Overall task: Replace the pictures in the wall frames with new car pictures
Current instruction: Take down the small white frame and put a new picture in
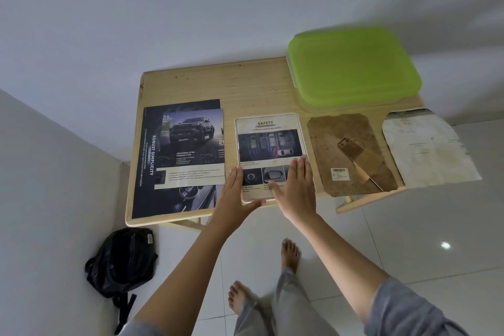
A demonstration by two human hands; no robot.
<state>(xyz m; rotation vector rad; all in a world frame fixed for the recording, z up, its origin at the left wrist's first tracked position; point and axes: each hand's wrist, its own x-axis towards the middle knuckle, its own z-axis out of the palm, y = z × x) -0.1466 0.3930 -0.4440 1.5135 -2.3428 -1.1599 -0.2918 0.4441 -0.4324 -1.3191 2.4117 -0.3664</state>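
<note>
A white picture frame point(268, 128) lies flat near the front edge of the wooden table point(245, 84), with a car safety page inside it. My left hand point(236, 194) holds the frame's lower left corner, thumb under the bottom edge. My right hand point(296, 185) lies flat with straight fingers on the frame's lower right part. Left of the frame, a car picture point(193, 144) of a dark pickup rests on a larger dark brochure point(148, 172). To the right lie the brown frame backing board point(349, 150) with its stand, and an old stained paper point(425, 150).
A green-lidded plastic box point(354, 65) sits at the table's back right. A black backpack point(122, 262) stands on the tiled floor by the left wall. My bare feet are on the floor in front of the table.
</note>
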